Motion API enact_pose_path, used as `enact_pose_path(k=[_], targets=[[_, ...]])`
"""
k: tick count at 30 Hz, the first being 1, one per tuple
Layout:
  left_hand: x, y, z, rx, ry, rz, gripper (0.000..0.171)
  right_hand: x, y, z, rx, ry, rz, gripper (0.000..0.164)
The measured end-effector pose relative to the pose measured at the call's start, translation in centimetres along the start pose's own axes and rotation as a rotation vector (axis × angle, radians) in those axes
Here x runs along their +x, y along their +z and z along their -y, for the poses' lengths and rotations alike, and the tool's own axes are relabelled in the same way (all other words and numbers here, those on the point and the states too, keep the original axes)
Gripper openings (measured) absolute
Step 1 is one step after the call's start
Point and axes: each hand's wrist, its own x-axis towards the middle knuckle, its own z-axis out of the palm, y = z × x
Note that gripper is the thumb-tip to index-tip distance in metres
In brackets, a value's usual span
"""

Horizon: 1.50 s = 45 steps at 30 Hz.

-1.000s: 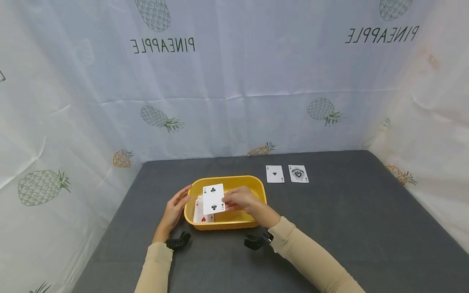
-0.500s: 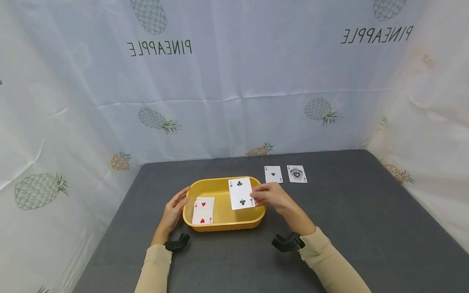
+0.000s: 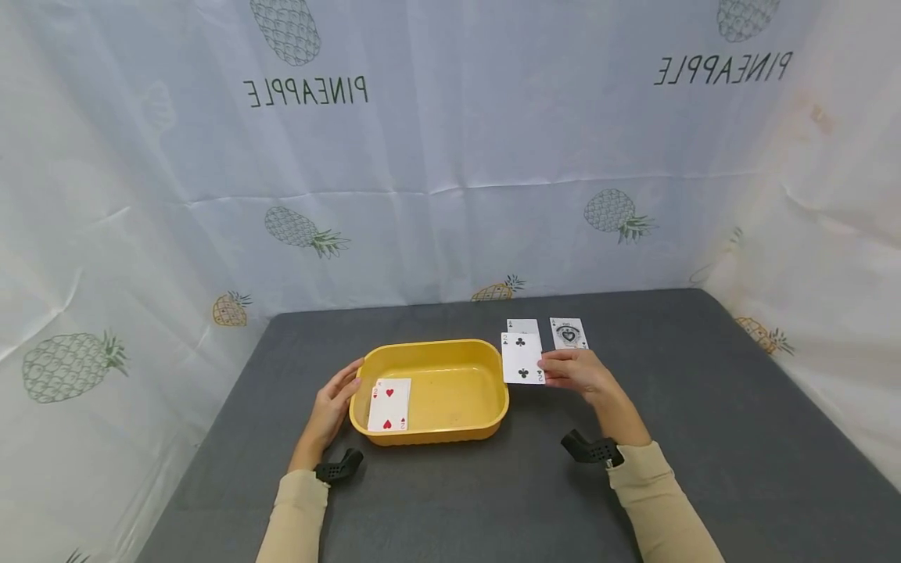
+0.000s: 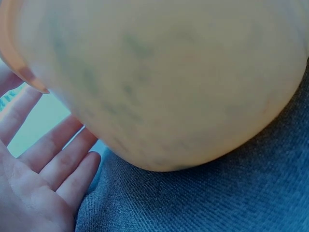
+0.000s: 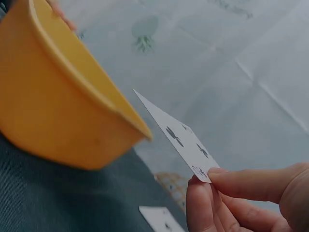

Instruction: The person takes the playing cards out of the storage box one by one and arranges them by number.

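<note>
My left hand (image 3: 332,403) rests against the left end of a yellow plastic tub (image 3: 450,435). In the left wrist view its fingers (image 4: 63,162) lie fairly straight along the tub's outer wall. At the tub's right, my right hand (image 3: 580,375) pinches a two of clubs playing card (image 3: 533,361) by its edge, face up. The right wrist view shows thumb and fingertips on one corner of the card, held tilted beside the rim. A two of hearts card (image 3: 385,410) lies inside the tub at the left, over another card's edge.
Behind the held card lies an ace of clubs (image 3: 522,324), mostly covered from the head view. To its right is an ace of spades (image 3: 566,332). The dark grey table (image 3: 450,500) ends at a pineapple-print curtain (image 3: 436,242).
My right hand has lifted the two of clubs out from over the tub and carried it right, in front of the ace of clubs. The left hand stays at the tub.
</note>
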Motion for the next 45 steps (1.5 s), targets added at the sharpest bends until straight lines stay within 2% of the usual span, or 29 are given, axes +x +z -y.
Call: enact_pose_path(k=[5, 10, 13, 23, 29, 35, 39, 45], targets=[[0.1, -0.2, 0.2, -0.004, 0.013, -0.018, 0.053, 0.9, -1.3, -1.8, -0.028, 0.05, 0.013, 0.039], [0.2, -0.1, 0.3, -0.002, 0.019, -0.021, 0.053, 1.3, -1.6, -3.2, -0.047, 0.102, 0.027, 0.02], [0.2, 0.0, 0.3, 0.009, 0.016, -0.016, 0.054, 1.4, -1.6, -3.6, -0.072, 0.103, 0.042, 0.018], [0.2, -0.3, 0.1, -0.003, 0.019, -0.003, 0.054, 1.4, -1.2, -3.8, -0.124, 0.097, -0.004, 0.03], [0.1, -0.1, 0.2, -0.035, 0.028, 0.006, 0.053, 1.5, -0.9, -3.8, -0.173, 0.101, -0.063, 0.026], [0.0, 0.1, 0.3, -0.04, 0.006, -0.006, 0.052, 1.3, -0.9, -3.4, -0.241, 0.122, -0.134, 0.019], [0.0, 0.1, 0.2, -0.028, 0.011, -0.005, 0.052, 0.9, -0.8, -2.5, -0.216, 0.088, -0.086, 0.026], [0.0, 0.1, 0.0, -0.019, 0.018, -0.006, 0.053, 0.0, 1.1, -0.7, -0.157, 0.022, 0.076, 0.042]])
